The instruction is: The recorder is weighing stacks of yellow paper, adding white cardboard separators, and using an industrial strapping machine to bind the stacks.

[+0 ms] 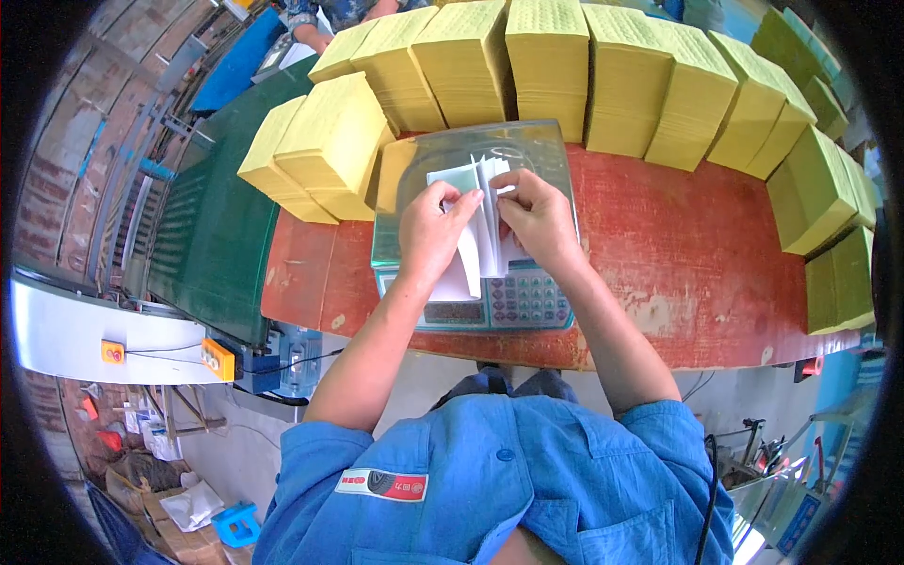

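Observation:
Above a digital scale (529, 299) with a keypad and a clear cover, I hold a bunch of white paper sheets (488, 235) upright, their edges fanned slightly apart. My left hand (435, 231) is closed on the left side of the bunch, thumb against the sheets. On the other side my right hand (539, 221) has its fingers curled and pinched at the sheets' upper right edge. Some sheets hang down on the left, partly over the scale's display. The palms hide part of the bunch.
The scale stands on a worn red table (659, 273). Tall stacks of yellow paper (548, 75) curve around its back and right side, with more stacks (330, 137) at the left. A green surface (212, 226) adjoins on the left. Another person's hand (311, 38) shows at the far left.

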The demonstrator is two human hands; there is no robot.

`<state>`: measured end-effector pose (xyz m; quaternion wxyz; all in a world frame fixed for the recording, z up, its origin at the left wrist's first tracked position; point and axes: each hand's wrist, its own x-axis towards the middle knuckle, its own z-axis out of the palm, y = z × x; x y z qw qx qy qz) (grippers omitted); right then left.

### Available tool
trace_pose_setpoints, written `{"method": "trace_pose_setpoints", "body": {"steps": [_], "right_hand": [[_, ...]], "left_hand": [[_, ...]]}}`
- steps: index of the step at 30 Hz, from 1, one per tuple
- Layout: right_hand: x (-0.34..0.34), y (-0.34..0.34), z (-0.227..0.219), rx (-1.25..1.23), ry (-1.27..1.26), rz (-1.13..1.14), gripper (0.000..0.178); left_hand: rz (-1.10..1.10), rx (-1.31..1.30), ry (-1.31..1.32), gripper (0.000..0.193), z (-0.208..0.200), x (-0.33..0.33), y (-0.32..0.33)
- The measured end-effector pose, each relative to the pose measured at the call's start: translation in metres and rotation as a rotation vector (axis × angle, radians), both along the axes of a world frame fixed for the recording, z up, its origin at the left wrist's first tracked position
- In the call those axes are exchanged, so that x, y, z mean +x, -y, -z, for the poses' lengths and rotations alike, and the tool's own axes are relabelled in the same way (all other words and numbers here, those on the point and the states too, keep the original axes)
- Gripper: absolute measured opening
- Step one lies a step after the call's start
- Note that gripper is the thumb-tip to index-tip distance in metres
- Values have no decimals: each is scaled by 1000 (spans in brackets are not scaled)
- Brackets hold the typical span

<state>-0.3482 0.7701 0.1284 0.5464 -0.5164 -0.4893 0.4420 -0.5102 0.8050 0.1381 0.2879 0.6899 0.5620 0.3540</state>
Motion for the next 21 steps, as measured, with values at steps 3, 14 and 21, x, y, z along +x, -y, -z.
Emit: {"method": "trace_pose_setpoints", "body": {"steps": [3,14,21], "right_hand": [[2,1,0,-33,-6,2,21],[-13,14,-8,226,782,94,23],[1,2,-10,13,437,0,20]], "left_hand": [[-4,-5,-22,37,0,1,0],[-35,-131,146,29,4,-4,-2],[-29,-89,151,30,10,-5,-1]]}}
